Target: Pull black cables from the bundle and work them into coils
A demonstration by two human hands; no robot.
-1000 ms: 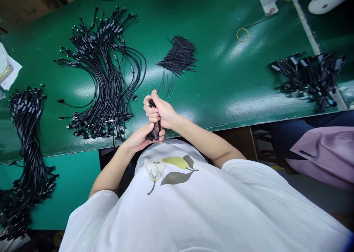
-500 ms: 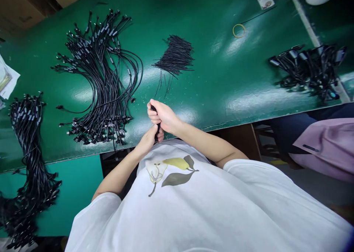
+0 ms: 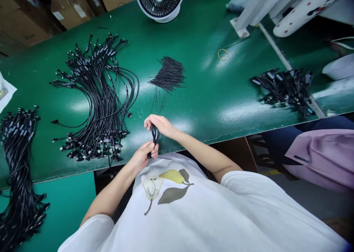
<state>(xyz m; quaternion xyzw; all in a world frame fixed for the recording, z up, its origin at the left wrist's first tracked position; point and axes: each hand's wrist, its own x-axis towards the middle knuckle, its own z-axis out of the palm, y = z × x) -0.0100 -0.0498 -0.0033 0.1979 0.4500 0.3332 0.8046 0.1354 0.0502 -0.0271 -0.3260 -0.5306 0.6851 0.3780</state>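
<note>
A black cable (image 3: 155, 135), folded into a small looped bundle, stands upright between my hands at the table's front edge. My left hand (image 3: 144, 154) is closed around its lower end. At the upper end my right hand (image 3: 159, 126) curls its fingers over the loop; part of the cable is hidden behind them. A large spread of black cables (image 3: 102, 86) with grey sleeves and connectors lies on the green table (image 3: 204, 93), left of my hands. Beyond my hands is a pile of thin black ties (image 3: 169, 74), a few of them loose nearer to me.
More cables (image 3: 19, 163) hang over the table edge at far left. Bundled cables (image 3: 287, 87) lie at right, near a seated person's pink garment (image 3: 320, 152). A fan (image 3: 160, 3), a yellow ring (image 3: 222, 54), a metal post (image 3: 243, 27) and cardboard boxes (image 3: 70, 8) are farther back.
My hands have moved apart along the cable, so its looped strands now show between them. The view has tilted up, bringing the fan into sight.
</note>
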